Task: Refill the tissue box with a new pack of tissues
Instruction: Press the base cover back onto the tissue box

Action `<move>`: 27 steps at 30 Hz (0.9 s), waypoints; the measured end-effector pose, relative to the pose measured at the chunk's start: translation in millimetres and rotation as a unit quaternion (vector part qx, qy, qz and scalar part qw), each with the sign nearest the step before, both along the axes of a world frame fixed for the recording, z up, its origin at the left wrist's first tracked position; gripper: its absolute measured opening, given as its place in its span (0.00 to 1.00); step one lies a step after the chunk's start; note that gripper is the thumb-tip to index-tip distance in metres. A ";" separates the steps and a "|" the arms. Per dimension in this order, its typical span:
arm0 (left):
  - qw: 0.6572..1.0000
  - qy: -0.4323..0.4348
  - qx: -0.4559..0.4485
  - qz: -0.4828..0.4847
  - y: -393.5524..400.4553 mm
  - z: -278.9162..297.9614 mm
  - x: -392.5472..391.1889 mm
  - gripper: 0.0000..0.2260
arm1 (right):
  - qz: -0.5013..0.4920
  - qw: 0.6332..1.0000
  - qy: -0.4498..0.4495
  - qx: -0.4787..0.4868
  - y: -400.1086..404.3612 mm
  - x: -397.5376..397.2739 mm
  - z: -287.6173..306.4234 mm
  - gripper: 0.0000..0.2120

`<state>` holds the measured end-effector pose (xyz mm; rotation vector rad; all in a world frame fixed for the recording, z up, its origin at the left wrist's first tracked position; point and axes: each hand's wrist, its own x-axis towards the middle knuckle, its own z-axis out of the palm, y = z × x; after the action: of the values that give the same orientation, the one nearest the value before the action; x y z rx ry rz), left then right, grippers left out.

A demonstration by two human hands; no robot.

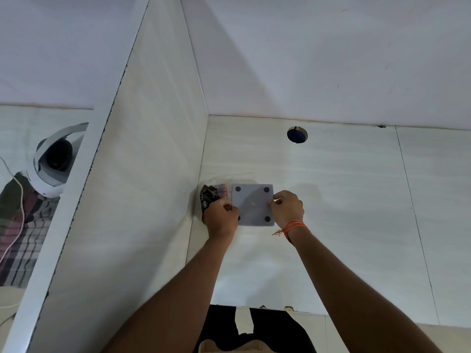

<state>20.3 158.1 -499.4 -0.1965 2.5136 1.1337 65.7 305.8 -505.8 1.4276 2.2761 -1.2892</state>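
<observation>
**Tissue box base up, both hands at its edges — refill not visibly done**

Head view: both arms reach up and forward. The left hand [221, 217] and the right hand [287, 208] pinch opposite side edges of the tissue box [253, 205], a pale grey square whose face toward the camera carries round dark pads near its corners, so this looks like its underside. Fingers of each hand curl onto the rim; neither hand is spread. The box sits between the hands, close against the tiled wall [331, 189] beyond them.

Just past the left hand's knuckles, a crumpled dark printed wrapper [210, 197] pokes out beside the box; I take it to be the tissue pack or its packaging, though no tissues show. Whether the hand also grips it cannot be told.

My reading: the box is being opened or closed from the bottom. Whether the new pack is already inside is hidden; still to come are seating the base and turning the box upright.

Above the right hand, well apart, a round hole [297, 135] opens in the wall. Left of the left hand, a side wall [142, 174] crowds the wrapper. Farther left, a mirror [38, 200] reflects the person's headgear.
</observation>
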 end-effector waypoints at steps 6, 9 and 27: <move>1.000 -0.022 -0.019 -0.005 -0.7 -5.4 -5.4 0.06 | 0.000 1.000 -0.021 0.008 -2.2 -0.4 -5.7 0.12; 0.998 -0.037 -0.045 -0.021 -0.1 -3.6 -7.2 0.04 | -0.026 0.999 -0.033 -0.014 1.2 1.6 -7.5 0.19; 0.809 -0.421 0.320 0.254 21.3 40.3 -55.5 0.18 | 0.083 0.924 0.352 0.121 -12.9 27.5 20.9 0.20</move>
<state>-35.1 179.5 -459.1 -0.9736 1.2308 1.5594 93.2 292.9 -485.0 0.8635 3.0170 -1.7144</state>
